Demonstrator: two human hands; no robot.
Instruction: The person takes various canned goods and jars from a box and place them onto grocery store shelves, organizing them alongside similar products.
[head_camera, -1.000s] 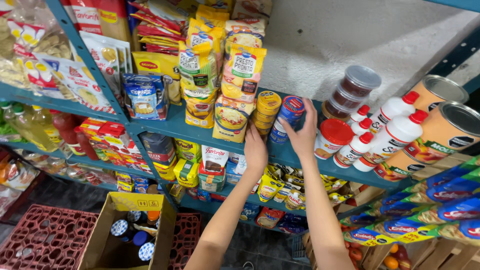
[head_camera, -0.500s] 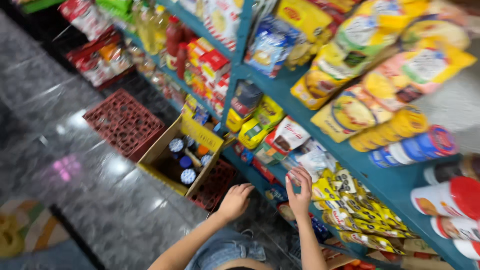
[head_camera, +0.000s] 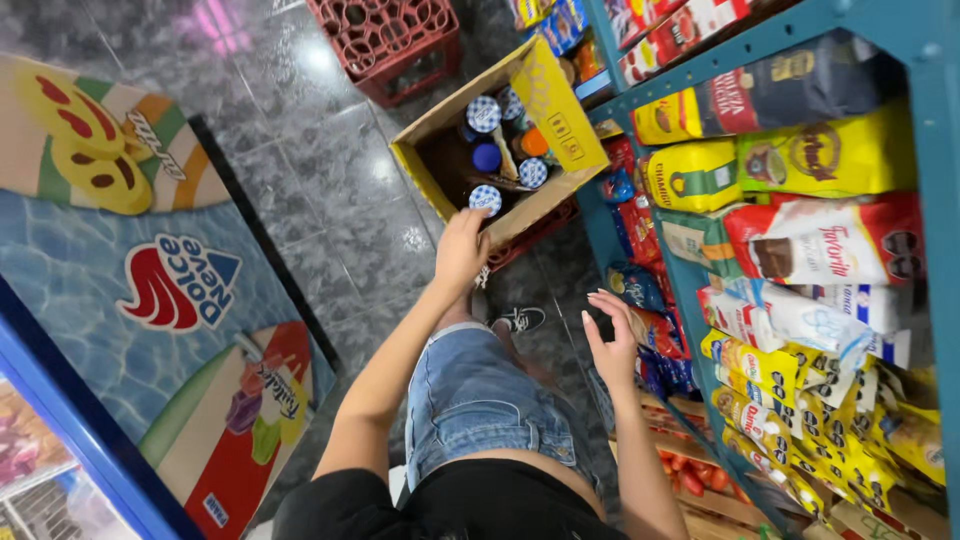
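Floor: I see dark grey marbled tiles (head_camera: 330, 190), glossy, with a pink glare near the top edge.
Shelving: a teal metal rack (head_camera: 905, 60) runs down my right, its tiers packed with yellow, red and blue bags.
Freezer: a chest freezer (head_camera: 120, 300) with a blue frame and colourful ice-cream graphics fills my left.
Crate: a red plastic bottle crate (head_camera: 385, 40) stands on the floor, top centre.

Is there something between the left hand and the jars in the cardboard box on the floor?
Nothing visible. The left hand is at the open top of the cardboard box, right by a checkered-lid jar. The right hand is open, near the shelf.
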